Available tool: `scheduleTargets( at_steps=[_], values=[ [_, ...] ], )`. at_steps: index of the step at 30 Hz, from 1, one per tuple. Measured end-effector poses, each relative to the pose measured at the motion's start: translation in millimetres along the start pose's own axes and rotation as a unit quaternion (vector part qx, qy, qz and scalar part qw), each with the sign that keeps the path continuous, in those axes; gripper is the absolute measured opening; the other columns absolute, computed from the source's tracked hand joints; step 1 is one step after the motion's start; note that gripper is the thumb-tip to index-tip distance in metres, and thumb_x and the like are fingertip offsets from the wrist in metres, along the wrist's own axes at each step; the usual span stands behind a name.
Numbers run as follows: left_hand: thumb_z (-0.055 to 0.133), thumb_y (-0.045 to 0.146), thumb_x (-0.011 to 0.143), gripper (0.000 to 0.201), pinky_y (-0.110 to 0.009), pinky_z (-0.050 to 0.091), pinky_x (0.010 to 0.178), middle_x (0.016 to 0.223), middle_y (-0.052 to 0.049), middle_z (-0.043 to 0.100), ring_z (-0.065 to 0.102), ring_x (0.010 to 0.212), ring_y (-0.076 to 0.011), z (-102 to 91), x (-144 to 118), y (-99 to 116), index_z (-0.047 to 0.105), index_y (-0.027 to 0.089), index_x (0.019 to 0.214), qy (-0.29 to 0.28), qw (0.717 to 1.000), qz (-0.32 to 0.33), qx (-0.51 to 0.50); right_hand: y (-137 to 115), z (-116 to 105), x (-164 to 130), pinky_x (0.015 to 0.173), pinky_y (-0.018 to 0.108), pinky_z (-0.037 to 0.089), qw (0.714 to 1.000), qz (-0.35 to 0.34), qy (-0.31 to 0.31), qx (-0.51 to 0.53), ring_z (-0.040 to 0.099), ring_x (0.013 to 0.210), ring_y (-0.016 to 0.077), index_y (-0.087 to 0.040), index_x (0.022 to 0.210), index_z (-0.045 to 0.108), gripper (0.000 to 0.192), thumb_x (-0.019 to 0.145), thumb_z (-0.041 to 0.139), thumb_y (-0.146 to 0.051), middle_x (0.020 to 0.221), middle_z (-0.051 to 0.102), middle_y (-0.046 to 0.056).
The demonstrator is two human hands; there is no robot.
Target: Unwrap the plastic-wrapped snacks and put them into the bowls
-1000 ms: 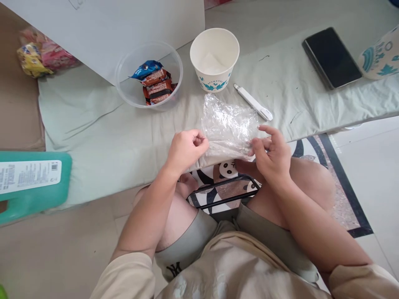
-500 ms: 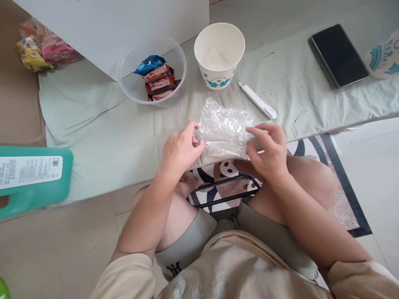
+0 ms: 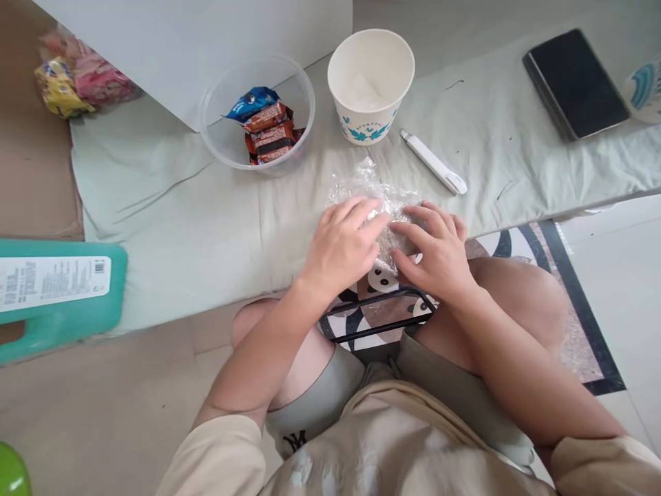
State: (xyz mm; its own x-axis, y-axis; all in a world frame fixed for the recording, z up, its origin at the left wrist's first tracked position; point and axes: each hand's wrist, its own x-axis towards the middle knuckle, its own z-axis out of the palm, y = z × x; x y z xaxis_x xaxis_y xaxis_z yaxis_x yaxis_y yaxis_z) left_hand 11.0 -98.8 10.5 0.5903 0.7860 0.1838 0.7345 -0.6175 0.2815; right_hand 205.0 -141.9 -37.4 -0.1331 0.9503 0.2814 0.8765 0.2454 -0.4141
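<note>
Crinkled clear plastic wrap [image 3: 369,180] lies at the front edge of the cloth-covered surface, partly covered by my hands. My left hand [image 3: 343,241] rests over its left part, with the fingers stretched out across it. From the other side, my right hand [image 3: 436,248] touches the wrap with its fingers spread. Just behind the wrap stands a white paper cup [image 3: 366,124] with a blue leaf pattern and something white inside. A white pen-shaped cutter [image 3: 434,162] lies to the right of the cup.
Left of the cup, a clear plastic bowl [image 3: 211,148] holds several wrapped snacks [image 3: 271,131]. A black phone [image 3: 578,83] and a patterned cup [image 3: 645,89] are at the right. A green jug [image 3: 62,324] stands at the left, and bagged snacks [image 3: 82,83] lie beyond a white panel [image 3: 232,34].
My left hand has moved right, from beside the wrap to on top of it. My right hand has shifted slightly inward. The wrap is now squeezed narrower and more bunched.
</note>
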Motion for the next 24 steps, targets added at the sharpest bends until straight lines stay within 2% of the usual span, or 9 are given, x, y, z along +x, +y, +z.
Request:
scheduleTargets(
  at_steps=[3,6,10,13,15,17,20,22,24],
  values=[
    [0.052,0.01,0.091,0.055,-0.051,0.041,0.124,0.162,-0.011,0.054,0.044,0.154,-0.0335,-3.4,1,-13,0.06,0.018,0.145,-0.077,0.992,-0.098,-0.004,2,-1,0,0.114,0.058,0.037,1.0,0.006,-0.014,0.006,0.054,0.144,0.0396,-0.028,0.122,0.073,0.031,0.092,0.064,-0.033,0.146,0.065,0.012],
    [0.051,0.011,0.089,0.062,-0.056,0.038,0.127,0.168,-0.013,0.045,0.037,0.158,-0.0361,-8.6,-2,-23,0.055,0.017,0.151,-0.121,0.98,-0.158,0.001,4,-4,-1,0.114,0.059,0.038,1.0,0.004,-0.008,0.014,0.051,0.146,0.0412,-0.027,0.126,0.071,0.037,0.09,0.061,-0.027,0.15,0.06,0.014],
    [0.051,0.011,0.088,0.066,-0.06,0.035,0.128,0.17,-0.013,0.042,0.035,0.16,-0.037,-9.0,-7,-28,0.052,0.018,0.154,-0.135,0.975,-0.178,0.008,6,-6,-4,0.119,0.058,0.035,0.992,-0.109,-0.01,0.061,0.048,0.15,0.0385,-0.027,0.133,0.064,0.051,0.083,0.058,-0.022,0.152,0.059,0.012],
    [0.054,0.012,0.086,0.066,-0.061,0.032,0.129,0.168,-0.015,0.044,0.035,0.159,-0.0383,-8.6,-8,-31,0.055,0.017,0.151,-0.105,0.977,-0.184,0.001,5,-3,-6,0.123,0.058,0.03,0.983,-0.175,-0.04,0.045,0.05,0.149,0.037,-0.031,0.124,0.067,0.039,0.087,0.064,-0.023,0.151,0.063,0.006],
    [0.058,0.013,0.083,0.062,-0.06,0.031,0.129,0.165,-0.014,0.048,0.036,0.159,-0.0385,-11.5,-9,-33,0.061,0.019,0.145,-0.053,0.985,-0.16,-0.023,5,0,-6,0.122,0.055,0.033,0.984,-0.173,-0.02,0.039,0.057,0.144,0.0342,-0.029,0.108,0.069,0.021,0.09,0.064,-0.019,0.142,0.07,0.004],
    [0.064,0.019,0.082,0.052,-0.058,0.033,0.129,0.156,-0.012,0.058,0.042,0.155,-0.0374,-16.0,-9,-33,0.068,0.021,0.133,-0.028,0.994,-0.073,-0.08,6,-1,-3,0.118,0.052,0.038,0.986,-0.15,0.017,0.077,0.064,0.136,0.031,-0.026,0.096,0.067,0.015,0.09,0.062,-0.014,0.126,0.078,0.003],
    [0.071,0.032,0.081,0.039,-0.057,0.039,0.126,0.137,-0.01,0.072,0.058,0.142,-0.0358,-18.8,-12,-33,0.073,0.021,0.119,-0.072,0.982,0.064,-0.162,5,-7,2,0.111,0.05,0.048,0.977,-0.089,0.046,0.19,0.072,0.125,0.0296,-0.026,0.092,0.062,0.016,0.086,0.061,-0.011,0.105,0.082,0.001],
    [0.068,0.027,0.083,0.034,-0.052,0.047,0.119,0.129,-0.01,0.077,0.067,0.132,-0.0321,-15.5,-14,-35,0.073,0.019,0.116,-0.093,0.975,0.081,-0.184,5,-11,4,0.109,0.051,0.05,0.967,-0.053,0.051,0.246,0.075,0.12,0.0288,-0.027,0.09,0.062,0.018,0.084,0.06,-0.01,0.095,0.082,-0.001],
    [0.061,0.019,0.087,0.028,-0.043,0.056,0.107,0.121,-0.009,0.079,0.073,0.119,-0.0265,-10.3,-16,-39,0.073,0.019,0.112,-0.085,0.974,0.056,-0.203,6,-13,5,0.109,0.051,0.051,0.964,-0.024,0.061,0.259,0.077,0.112,0.0271,-0.027,0.089,0.062,0.018,0.085,0.059,-0.01,0.087,0.08,-0.002]
  ],
)
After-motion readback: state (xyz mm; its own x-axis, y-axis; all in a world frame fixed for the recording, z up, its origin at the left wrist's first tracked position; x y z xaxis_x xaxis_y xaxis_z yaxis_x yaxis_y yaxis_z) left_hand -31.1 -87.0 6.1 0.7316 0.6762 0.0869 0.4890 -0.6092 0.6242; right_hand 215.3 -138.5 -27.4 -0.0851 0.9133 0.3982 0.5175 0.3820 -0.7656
